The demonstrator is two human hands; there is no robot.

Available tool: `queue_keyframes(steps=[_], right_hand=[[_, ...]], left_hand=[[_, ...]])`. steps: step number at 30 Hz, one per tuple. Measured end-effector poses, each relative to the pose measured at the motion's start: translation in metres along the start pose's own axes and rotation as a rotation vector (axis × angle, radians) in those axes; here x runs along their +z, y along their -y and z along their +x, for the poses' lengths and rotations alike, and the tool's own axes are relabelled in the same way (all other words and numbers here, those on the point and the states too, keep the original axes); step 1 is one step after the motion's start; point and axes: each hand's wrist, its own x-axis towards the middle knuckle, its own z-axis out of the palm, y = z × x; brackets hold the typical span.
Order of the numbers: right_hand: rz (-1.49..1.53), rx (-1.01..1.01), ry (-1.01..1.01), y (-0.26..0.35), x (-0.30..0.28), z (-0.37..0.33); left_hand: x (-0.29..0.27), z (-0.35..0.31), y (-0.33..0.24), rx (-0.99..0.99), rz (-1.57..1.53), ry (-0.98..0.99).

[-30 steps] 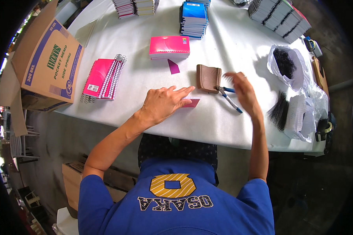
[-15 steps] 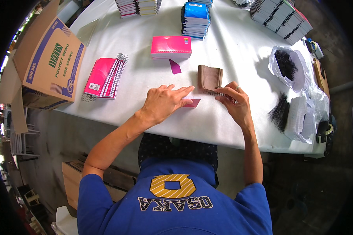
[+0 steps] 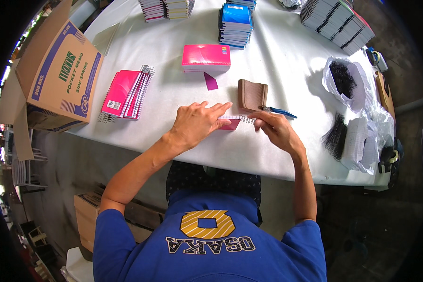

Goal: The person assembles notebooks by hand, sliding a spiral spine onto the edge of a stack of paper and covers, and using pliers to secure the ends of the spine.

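Near the front edge of the table, my left hand (image 3: 192, 122) lies over a small pink notebook (image 3: 231, 124) and holds it. Its thumb is on the notebook and its fingers stretch past the far side. Most of the notebook is hidden under the hand. My right hand (image 3: 276, 129) pinches a dark wire coil (image 3: 247, 120), whose free end meets the notebook's right end along its hole edge. Just beyond stands a brown curved block (image 3: 253, 95). Blue-handled pliers (image 3: 282, 112) lie beside it, behind my right hand.
Coil-bound pink notebooks (image 3: 122, 94) lie left, beside an open cardboard box (image 3: 63, 75). Ahead are a pink stack (image 3: 206, 58), a purple scrap (image 3: 210, 81) and blue notebooks (image 3: 235, 28). Loose black coils (image 3: 334, 136) and a plastic bag of coils (image 3: 357, 101) sit right.
My right hand has moved left from the brown block to the notebook, bringing the coil to its end. The pliers have come into sight. My left hand has stayed in place.
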Motion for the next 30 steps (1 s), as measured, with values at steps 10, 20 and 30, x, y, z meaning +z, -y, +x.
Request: queue_keyframes(steps=[10,20,30], right_hand=[[-0.265,-0.139,-0.139,0.029,0.009,0.002],[-0.614,-0.188,-0.061,-0.051,-0.031,0.061],[0.137,0.047,0.528,-0.015,-0.04,0.072]], left_hand=[[-0.003,0.014,-0.019,0.026,-0.126,0.193],[0.0,0.011,-0.004,0.229,-0.061,0.178],[0.005,-0.004,0.012,0.01,0.037,0.005]])
